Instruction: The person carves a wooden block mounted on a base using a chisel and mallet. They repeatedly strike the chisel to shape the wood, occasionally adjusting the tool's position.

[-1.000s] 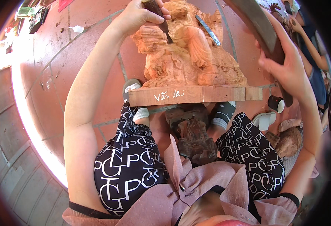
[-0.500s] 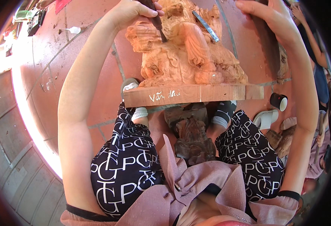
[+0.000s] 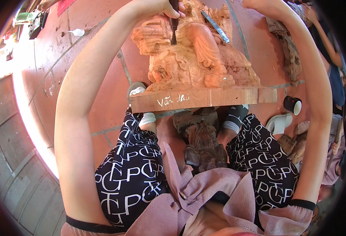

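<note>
A reddish-brown wood carving (image 3: 204,59) with draped folds stands on a thick flat base with white handwriting in front of me. At the top edge my left hand (image 3: 169,7) is closed round the dark handle of a chisel (image 3: 173,29). The chisel is nearly upright, its tip touching the carving left of a smooth raised fold. My right hand (image 3: 255,4) is at the top edge, right of the carving; its fingers are mostly cut off, and whatever it holds is out of view. A bluish flat metal blade (image 3: 215,26) lies slanted on the carving's upper right.
Between my feet sits a darker carved wood piece (image 3: 204,143). On the right are a black cup (image 3: 292,105), a pale slipper (image 3: 279,124) and rough wood pieces (image 3: 287,51). A small white bottle (image 3: 77,32) lies on the tiles at left. Another person's arm (image 3: 326,35) shows at far right.
My right hand has moved up and left, and the long dark wooden club it held has left the view. My left hand has shifted slightly right, and the chisel stands more upright.
</note>
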